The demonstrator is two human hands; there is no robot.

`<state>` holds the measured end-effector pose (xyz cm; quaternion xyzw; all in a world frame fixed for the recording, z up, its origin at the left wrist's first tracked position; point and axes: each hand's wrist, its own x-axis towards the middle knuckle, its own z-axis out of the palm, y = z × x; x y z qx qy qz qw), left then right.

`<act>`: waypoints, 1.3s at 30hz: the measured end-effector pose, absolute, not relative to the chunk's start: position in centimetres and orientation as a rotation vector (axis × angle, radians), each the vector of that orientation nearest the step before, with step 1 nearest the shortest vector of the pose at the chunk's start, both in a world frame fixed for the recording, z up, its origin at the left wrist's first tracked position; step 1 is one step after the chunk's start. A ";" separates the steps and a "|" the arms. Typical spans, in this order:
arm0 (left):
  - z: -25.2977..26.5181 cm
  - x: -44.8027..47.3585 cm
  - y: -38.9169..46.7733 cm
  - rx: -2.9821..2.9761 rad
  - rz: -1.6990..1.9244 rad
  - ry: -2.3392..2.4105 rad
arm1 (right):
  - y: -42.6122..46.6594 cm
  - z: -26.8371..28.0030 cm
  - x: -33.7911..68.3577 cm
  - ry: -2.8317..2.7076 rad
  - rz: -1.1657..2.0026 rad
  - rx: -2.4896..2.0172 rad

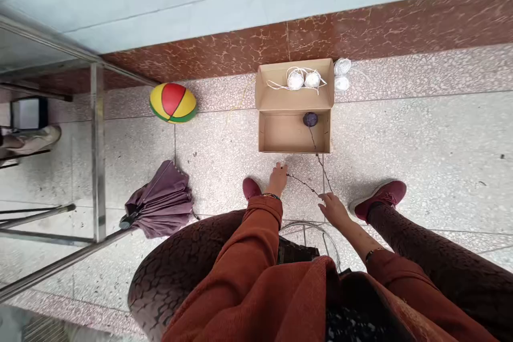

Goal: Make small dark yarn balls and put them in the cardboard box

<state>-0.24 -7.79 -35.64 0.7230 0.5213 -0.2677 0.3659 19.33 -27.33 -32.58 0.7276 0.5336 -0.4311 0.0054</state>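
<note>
A dark purple yarn ball (310,119) rests in the lower half of an open cardboard box (280,133). Its strand runs over the box's front edge down to my right hand (334,210), whose fingers are closed on the yarn. From there a dark knotted length of yarn (303,184) stretches, slightly slack, across to my left hand (278,178). That hand pinches the yarn's other part just in front of the box. Whether a hook or other small tool is in either hand cannot be made out.
Two white yarn balls (295,80) lie in the box's lid, with more white balls (342,83) on the floor beside it. A colourful ball (173,102), a folded purple umbrella (166,200) and a metal frame (98,149) are to the left. Another person's shoe (44,141) shows far left.
</note>
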 end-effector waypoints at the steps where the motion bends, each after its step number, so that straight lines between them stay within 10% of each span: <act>1: -36.1 0.0 -7.4 1.872 -0.687 1.316 | -27.3 -32.6 19.4 1.666 -1.327 2.300; 15: -35.4 1.1 -6.7 1.706 -0.495 1.244 | -23.4 -29.6 19.1 1.711 -0.972 2.612; 27: -14.3 2.8 -4.5 0.975 0.401 0.924 | -10.5 -16.2 19.2 2.477 -1.591 2.384; 39: 0.2 -0.3 -8.0 1.059 0.937 0.959 | -16.2 0.6 15.9 3.033 -0.391 1.804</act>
